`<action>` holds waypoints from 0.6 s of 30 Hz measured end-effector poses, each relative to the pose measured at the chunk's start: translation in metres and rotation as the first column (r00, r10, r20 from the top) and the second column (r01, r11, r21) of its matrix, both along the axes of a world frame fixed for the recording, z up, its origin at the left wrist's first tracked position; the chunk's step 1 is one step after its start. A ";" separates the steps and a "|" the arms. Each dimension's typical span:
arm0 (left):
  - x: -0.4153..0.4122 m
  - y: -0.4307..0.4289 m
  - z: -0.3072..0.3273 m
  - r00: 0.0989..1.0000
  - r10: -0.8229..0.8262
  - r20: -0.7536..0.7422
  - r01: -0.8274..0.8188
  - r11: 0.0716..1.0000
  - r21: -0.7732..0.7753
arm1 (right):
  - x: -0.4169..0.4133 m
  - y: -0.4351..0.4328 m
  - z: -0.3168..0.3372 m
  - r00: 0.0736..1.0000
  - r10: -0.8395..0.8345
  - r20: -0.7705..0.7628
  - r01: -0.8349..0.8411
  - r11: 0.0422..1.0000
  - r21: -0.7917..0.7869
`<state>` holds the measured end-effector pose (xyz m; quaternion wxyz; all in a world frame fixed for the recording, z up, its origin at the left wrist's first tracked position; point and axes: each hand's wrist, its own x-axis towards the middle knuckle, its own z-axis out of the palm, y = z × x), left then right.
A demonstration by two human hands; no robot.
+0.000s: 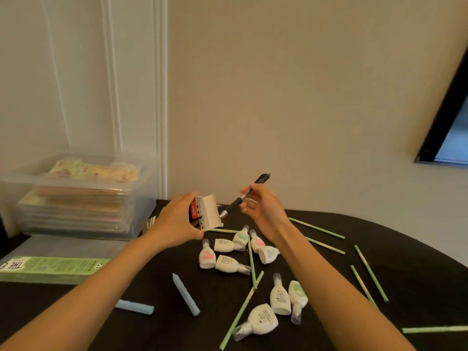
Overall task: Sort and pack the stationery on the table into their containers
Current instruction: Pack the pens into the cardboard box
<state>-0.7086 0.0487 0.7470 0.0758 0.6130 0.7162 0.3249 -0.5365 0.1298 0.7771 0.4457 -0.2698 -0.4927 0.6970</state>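
Holding a small box [204, 211] up over the dark counter [379, 262], the left hand [177, 221] has its fingers [188, 198] wrapped around it. The box flap is open, and small things show inside. The right hand [263, 211] is just beside it. Its fingers [247, 191] pinch a black pen [244, 196], and the silver tip points at the open box. Little white bottles [229, 249] lie in a bunch on the counter below the hands. More bottles lie nearer. Green sticks [316, 228] are spread all around. Two blue crayons [186, 295] lie near the left arm. A clear tub [76, 196] sits far left, with a green box [50, 268] in front of it.
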 end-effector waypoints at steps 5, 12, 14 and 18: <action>0.010 -0.018 0.006 0.992 -0.127 0.015 0.128 0.988 -0.081 | 0.002 -0.031 0.010 0.987 -0.160 0.034 0.153 0.977 0.146; 0.025 -0.038 0.015 0.988 -0.154 0.031 0.156 0.982 -0.108 | -0.006 -0.059 -0.001 0.974 -0.174 0.146 0.110 0.924 0.367; 0.027 -0.042 0.018 0.985 -0.168 0.047 0.172 0.981 -0.094 | -0.007 -0.064 -0.002 0.974 -0.153 0.170 0.075 0.916 0.394; 0.029 -0.044 0.020 0.977 -0.201 0.078 0.207 0.975 -0.084 | -0.010 -0.070 -0.005 0.886 -0.209 0.413 -0.041 0.854 0.519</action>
